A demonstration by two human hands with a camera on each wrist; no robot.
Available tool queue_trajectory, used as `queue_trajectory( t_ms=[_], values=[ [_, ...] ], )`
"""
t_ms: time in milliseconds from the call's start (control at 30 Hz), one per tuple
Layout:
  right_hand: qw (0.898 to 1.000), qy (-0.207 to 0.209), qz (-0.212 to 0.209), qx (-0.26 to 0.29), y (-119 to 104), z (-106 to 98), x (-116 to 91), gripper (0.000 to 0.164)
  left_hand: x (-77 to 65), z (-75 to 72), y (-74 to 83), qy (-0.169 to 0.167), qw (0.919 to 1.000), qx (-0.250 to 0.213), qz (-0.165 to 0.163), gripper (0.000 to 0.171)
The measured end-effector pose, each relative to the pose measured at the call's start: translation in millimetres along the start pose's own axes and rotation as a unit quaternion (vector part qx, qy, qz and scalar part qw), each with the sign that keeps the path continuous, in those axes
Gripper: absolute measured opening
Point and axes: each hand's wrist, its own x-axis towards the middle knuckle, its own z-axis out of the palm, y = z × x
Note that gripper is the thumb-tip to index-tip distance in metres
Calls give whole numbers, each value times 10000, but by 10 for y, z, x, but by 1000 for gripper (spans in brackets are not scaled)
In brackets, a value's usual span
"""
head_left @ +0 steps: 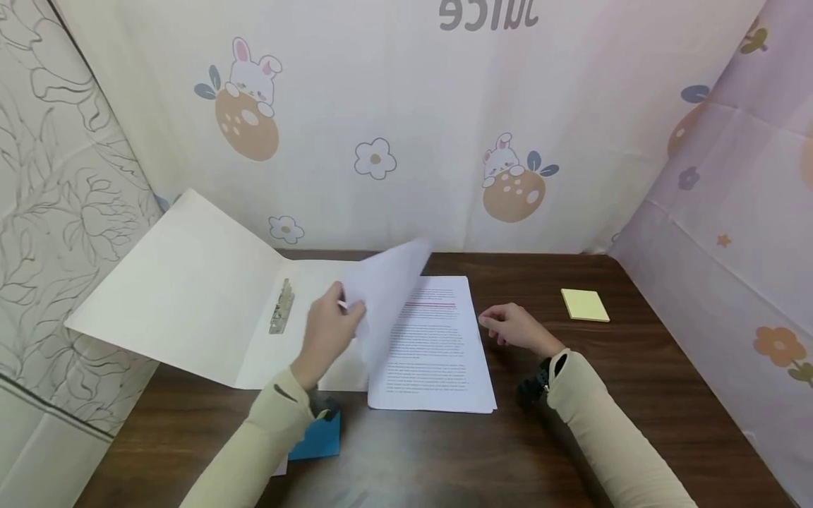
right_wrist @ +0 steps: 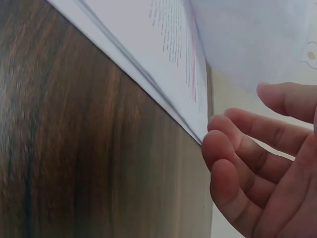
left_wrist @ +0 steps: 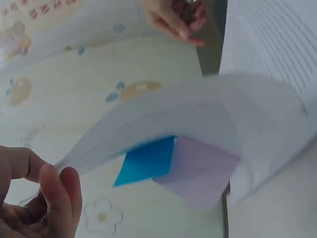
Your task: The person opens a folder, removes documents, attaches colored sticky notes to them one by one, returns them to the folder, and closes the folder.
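Note:
My left hand pinches the edge of a printed sheet of paper and holds it raised and curved over the left part of a paper stack. In the left wrist view, thumb and finger grip the sheet's edge. The top page below shows printed text with red lines. My right hand is just right of the stack, fingers loosely bent, with nothing in them; the right wrist view shows the same hand near the stack's edge. Partly under the pages lies an opened white folder with a metal clip.
A yellow sticky-note pad lies at the right on the dark wooden table. Near the front left, a blue square and a purple square are partly hidden by the left arm. Patterned curtains border the table.

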Motion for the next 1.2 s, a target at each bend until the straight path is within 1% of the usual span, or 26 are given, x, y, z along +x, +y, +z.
queue_trajectory(
  t_ms=[67, 100, 167, 267, 333, 433, 567, 667, 733, 867, 967, 1033, 1067, 1133, 1200],
  values=[
    [10000, -15, 5, -36, 6, 1, 4, 33, -8, -139, -93, 140, 9995, 67, -282, 16],
    [10000, -18, 13, -54, 7, 1, 5, 33, -14, -207, -142, 250, 9989, 208, -330, 17],
    [9999, -46, 21, -95, 6, 5, 8, 32, -16, -323, -248, 499, 9968, 533, -322, 20],
    [9998, -92, 21, -177, -6, 19, 17, 32, -28, -480, -389, 736, 9924, 916, -366, 25],
    [9997, -128, -10, -217, -21, 30, 26, 32, -36, -571, -470, 773, 9907, 991, -519, 29],
    [9996, -158, -33, -233, -47, 46, 36, 32, -54, -695, -564, 824, 9877, 1033, -832, 32],
    [9996, -164, 22, -224, -53, 71, 51, 32, -46, -810, -643, 1027, 9842, 1037, -1000, 40],
    [9996, -179, 16, -225, -37, 99, 66, 32, -22, -859, -684, 1026, 9823, 1167, -1050, 49],
    [9995, -213, -22, -232, -34, 112, 66, 32, -8, -878, -719, 901, 9801, 1319, -1180, 54],
    [9994, -263, -142, -196, -41, 133, 54, 30, 11, -885, -814, 564, 9707, 1756, -1541, 63],
    [9993, -266, -155, -206, -41, 141, 47, 28, 26, -862, -878, 385, 9634, 2044, -1691, 67],
    [9993, -271, -152, -218, -38, 147, 47, 28, 36, -833, -898, 324, 9617, 2144, -1679, 67],
    [9993, -266, -129, -213, -37, 151, 48, 28, 42, -815, -900, 279, 9621, 2152, -1654, 66],
    [9993, -276, -151, -225, -33, 162, 52, 28, 58, -766, -896, 179, 9644, 2156, -1521, 63],
    [9991, -287, -173, -254, -25, 178, 59, 29, 72, -703, -879, 49, 9683, 2102, -1346, 59]
  ],
)
